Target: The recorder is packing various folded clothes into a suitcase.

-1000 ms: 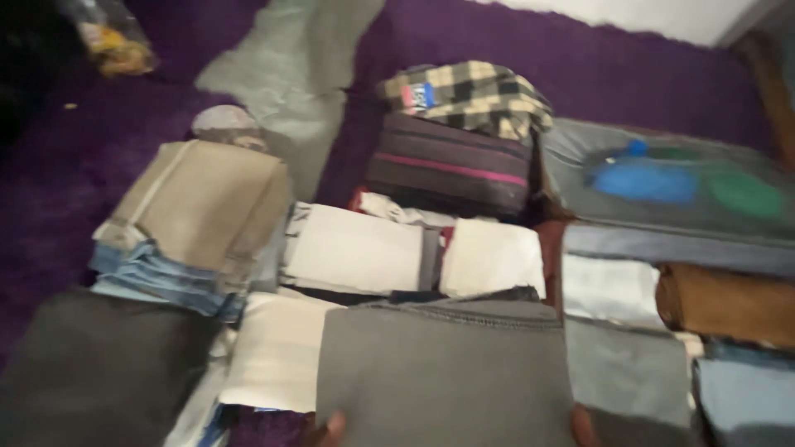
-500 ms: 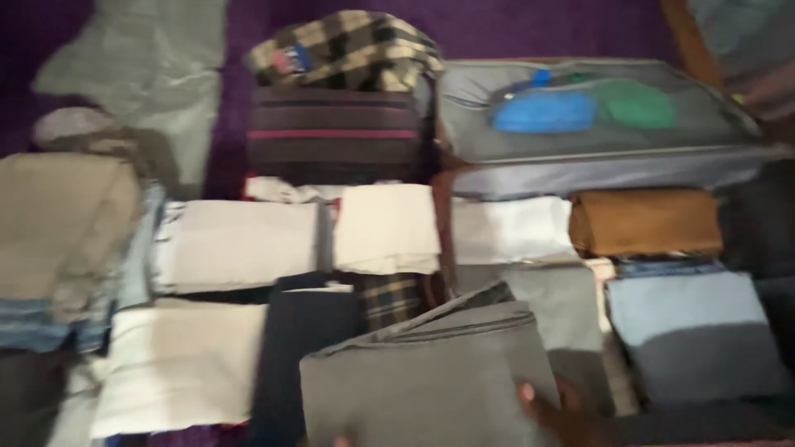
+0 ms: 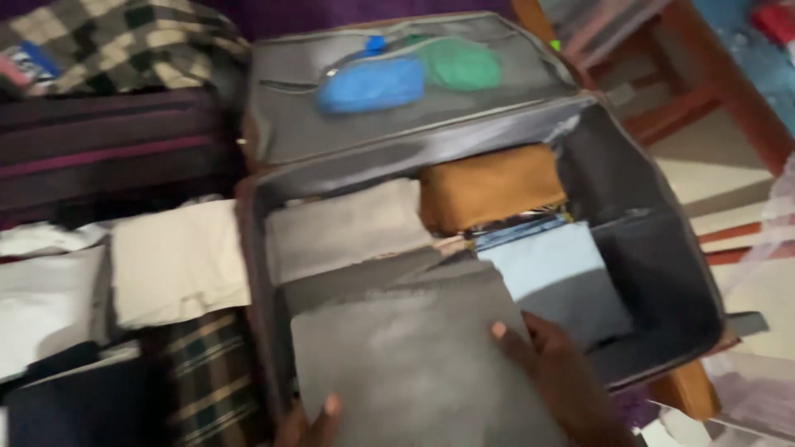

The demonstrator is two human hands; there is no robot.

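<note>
Grey folded cloth (image 3: 414, 364) has moved since a moment ago: it was over the piles on the floor, and now it sits over the near left part of the open suitcase (image 3: 662, 248). Inside, a brown bundle (image 3: 489, 186) lies by the far edge, with a light blue piece (image 3: 546, 265) just beside it. A white cloth (image 3: 178, 261) lies outside the left edge. The right hand (image 3: 555, 372) grips the grey cloth's right edge. The left hand (image 3: 310, 422) holds its near edge.

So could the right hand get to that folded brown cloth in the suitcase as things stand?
Probably yes: the brown cloth lies uncovered on top, but the right hand is busy holding the grey folded garment.
</note>
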